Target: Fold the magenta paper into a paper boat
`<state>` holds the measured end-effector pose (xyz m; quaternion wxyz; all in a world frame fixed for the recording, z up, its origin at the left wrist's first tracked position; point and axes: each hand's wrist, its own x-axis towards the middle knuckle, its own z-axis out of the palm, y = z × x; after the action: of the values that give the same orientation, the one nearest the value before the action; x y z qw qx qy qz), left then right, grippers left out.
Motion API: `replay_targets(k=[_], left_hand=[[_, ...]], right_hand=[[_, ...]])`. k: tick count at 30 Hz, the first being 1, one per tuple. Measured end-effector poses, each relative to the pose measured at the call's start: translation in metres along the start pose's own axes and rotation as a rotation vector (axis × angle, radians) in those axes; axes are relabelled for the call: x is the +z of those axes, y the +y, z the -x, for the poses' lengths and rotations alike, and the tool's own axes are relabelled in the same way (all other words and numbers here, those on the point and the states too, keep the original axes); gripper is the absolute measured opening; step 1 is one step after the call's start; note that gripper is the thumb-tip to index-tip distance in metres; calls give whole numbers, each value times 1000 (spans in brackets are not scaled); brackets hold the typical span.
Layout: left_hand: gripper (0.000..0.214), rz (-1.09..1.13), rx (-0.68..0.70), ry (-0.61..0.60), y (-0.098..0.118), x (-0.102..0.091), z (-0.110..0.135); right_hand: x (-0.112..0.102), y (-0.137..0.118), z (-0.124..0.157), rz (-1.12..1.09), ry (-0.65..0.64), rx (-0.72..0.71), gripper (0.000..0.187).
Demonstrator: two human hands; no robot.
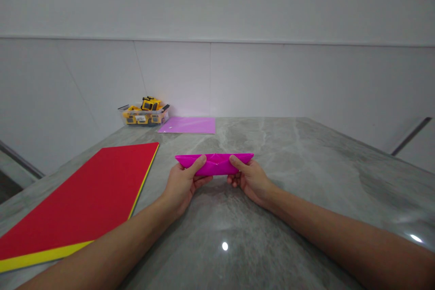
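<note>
A folded magenta paper (215, 163), long and narrow like a flattened boat, is held just above the grey marble table (288, 181). My left hand (183, 183) pinches its left half, thumb on top and fingers underneath. My right hand (249, 176) pinches its right half the same way. Both hands are closed on the paper.
A stack of red and yellow sheets (81, 199) lies at the left. A flat purple sheet (188, 125) rests at the far edge near the wall. Beside it stands a clear tub with yellow toy vehicles (145, 112).
</note>
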<state>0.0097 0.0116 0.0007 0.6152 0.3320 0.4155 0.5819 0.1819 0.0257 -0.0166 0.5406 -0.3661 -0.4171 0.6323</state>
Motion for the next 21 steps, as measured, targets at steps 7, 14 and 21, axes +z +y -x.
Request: replay_targets(k=[7, 14, 21], left_hand=[[19, -28, 1, 22, -5, -1, -2], [37, -27, 9, -135, -7, -1, 2], [29, -102, 42, -227, -10, 1, 10]], right_hand=[[-4, 1, -4, 126, 114, -19, 48], [-7, 1, 1, 171, 31, -52, 43], [0, 3, 7, 168, -26, -104, 34]])
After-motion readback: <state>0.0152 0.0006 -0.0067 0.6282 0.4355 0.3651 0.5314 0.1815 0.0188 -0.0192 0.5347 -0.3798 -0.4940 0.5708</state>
